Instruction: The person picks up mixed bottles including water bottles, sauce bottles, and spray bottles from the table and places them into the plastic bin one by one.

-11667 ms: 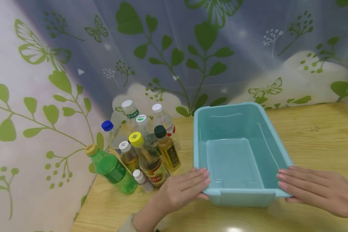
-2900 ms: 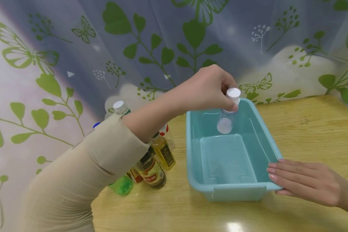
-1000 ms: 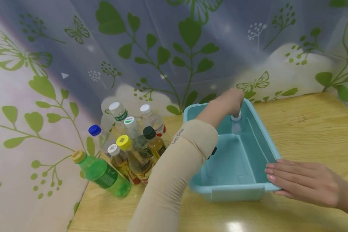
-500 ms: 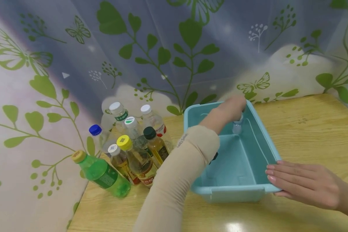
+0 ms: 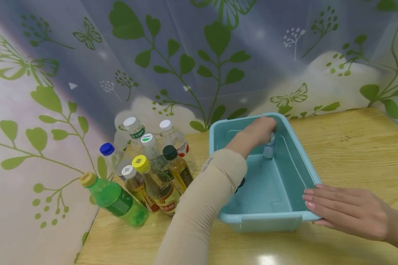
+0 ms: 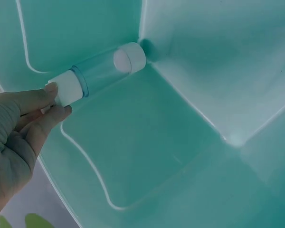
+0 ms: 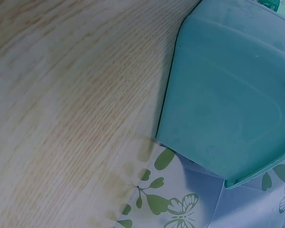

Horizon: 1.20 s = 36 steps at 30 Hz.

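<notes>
My left hand (image 5: 257,132) reaches into the far right corner of a light blue plastic tub (image 5: 242,218). Thumb and fingers pinch the white cap of a small clear bottle (image 5: 269,149). In the left wrist view, the left hand (image 6: 19,128) has the bottle (image 6: 102,71) by its cap, its white bottom end close to the tub's corner. My right hand (image 5: 355,209) lies at the near right corner of the tub, fingers straight over the rim and thumb below it. The right wrist view has the tub's outer side (image 7: 228,104) but not the hand.
Left of the tub several bottles stand close together on the wooden table (image 5: 351,154), among them a green bottle (image 5: 116,200), a yellow-capped bottle (image 5: 159,187) and a dark-capped bottle (image 5: 179,167). A patterned curtain (image 5: 172,73) hangs behind the table.
The left hand took the small bottle from beside the other bottles and carried it right into the tub. Over the last second it has lowered it there. The right hand stays at the rim.
</notes>
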Each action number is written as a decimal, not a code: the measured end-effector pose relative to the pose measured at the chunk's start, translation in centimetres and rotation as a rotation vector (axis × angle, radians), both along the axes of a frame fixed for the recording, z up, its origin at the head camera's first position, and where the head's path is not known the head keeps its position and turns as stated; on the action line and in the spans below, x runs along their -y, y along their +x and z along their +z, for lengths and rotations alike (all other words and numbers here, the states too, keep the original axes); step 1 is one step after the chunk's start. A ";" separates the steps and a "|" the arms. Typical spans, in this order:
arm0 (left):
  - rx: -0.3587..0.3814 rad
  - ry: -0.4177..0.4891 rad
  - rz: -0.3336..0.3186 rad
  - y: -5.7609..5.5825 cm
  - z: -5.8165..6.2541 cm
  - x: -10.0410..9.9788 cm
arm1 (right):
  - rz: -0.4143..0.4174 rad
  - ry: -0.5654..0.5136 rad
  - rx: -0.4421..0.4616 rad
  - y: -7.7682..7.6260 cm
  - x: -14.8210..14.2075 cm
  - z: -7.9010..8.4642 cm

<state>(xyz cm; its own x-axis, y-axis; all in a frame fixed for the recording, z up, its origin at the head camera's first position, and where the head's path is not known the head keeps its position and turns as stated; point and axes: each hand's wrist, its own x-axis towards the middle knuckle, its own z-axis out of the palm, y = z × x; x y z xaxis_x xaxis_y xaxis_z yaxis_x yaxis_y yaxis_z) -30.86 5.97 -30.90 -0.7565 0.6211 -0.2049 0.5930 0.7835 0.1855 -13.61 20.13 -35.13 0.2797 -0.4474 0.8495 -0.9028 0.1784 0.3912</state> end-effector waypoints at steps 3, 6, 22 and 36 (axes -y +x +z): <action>0.016 -0.003 0.015 -0.1 -0.3 0.0 | 0.004 0.001 0.005 0.1 0.1 0.1; 0.030 -0.019 0.033 0.0 -0.7 -0.1 | 0.002 0.008 0.016 0.2 0.0 0.0; -0.133 -0.104 0.052 -0.1 -0.6 -0.8 | -0.031 0.016 0.000 0.0 -0.2 -0.3; -0.071 -0.074 0.152 0.1 3.6 0.7 | -0.019 0.009 -0.005 0.2 0.1 0.0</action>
<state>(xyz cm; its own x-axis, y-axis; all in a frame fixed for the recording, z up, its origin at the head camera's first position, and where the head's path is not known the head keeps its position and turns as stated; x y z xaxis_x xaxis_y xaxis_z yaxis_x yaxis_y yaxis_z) -30.75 5.29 -27.26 -0.8545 0.4840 -0.1887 0.4765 0.8749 0.0860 -13.46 20.03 -35.13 0.2751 -0.4607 0.8438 -0.8973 0.1922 0.3975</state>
